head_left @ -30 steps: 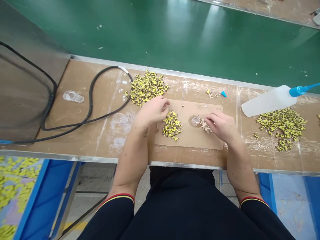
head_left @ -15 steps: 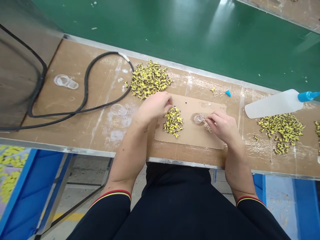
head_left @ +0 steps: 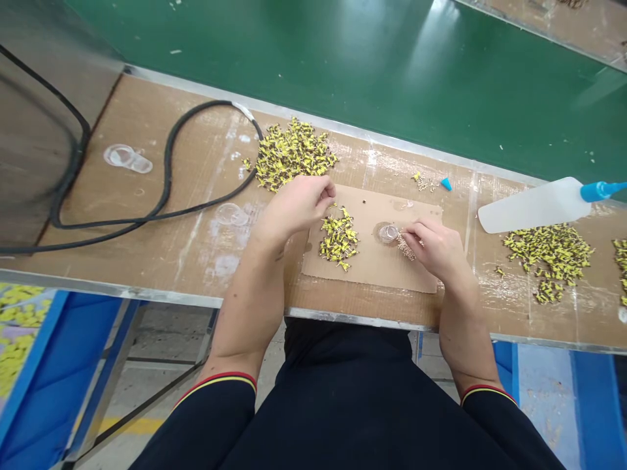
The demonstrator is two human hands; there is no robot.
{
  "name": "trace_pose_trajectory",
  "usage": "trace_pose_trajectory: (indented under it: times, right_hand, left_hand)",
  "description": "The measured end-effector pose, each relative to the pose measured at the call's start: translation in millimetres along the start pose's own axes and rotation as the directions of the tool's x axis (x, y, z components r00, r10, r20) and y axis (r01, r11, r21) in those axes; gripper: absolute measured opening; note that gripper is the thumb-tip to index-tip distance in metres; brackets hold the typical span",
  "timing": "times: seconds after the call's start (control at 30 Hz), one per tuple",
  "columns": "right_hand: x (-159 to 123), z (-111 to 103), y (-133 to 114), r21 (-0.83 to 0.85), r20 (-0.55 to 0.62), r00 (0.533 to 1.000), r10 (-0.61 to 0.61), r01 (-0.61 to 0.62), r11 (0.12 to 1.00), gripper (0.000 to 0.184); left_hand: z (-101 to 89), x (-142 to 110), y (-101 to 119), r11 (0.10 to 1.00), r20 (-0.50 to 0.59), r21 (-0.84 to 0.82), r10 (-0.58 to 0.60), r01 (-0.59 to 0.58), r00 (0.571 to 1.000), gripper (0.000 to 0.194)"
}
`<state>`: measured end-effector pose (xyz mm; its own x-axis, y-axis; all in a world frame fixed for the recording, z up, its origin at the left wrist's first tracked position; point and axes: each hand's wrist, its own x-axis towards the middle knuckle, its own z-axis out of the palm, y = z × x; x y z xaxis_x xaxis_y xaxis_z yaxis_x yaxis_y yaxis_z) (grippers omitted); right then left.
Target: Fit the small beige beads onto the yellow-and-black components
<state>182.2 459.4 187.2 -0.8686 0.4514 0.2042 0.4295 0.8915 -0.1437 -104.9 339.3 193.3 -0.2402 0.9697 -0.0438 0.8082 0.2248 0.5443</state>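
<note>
My left hand is closed in a pinch just above the small pile of yellow-and-dark pieces on a cardboard sheet. Anything between its fingertips is too small to make out. On the right of the sheet, my right hand pinches too, its fingertips over a scatter of tiny pale bits. What it holds, if anything, I cannot make out. Just left of those fingertips stands a small clear round dish.
A large heap of yellow-and-dark pieces lies behind my left hand. To the right, a white bottle with a blue nozzle rests beside another heap. A black cable loops at left. A blue cap lies behind the sheet.
My left hand has shifted slightly left and up, away from the small pile. My right hand stays at the pale bits, almost unmoved.
</note>
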Motion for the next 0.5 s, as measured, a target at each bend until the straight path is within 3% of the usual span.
trace_pose_trajectory:
  times: [0.5]
  right_hand:
    - [-0.3, 1.2, 0.4, 0.001, -0.062, 0.997, -0.054, 0.054, 0.999, 0.021]
  left_hand:
    - [4.9, 1.5, -9.9, 0.985, -0.228, -0.075, 0.134, -0.155, 0.964, 0.02]
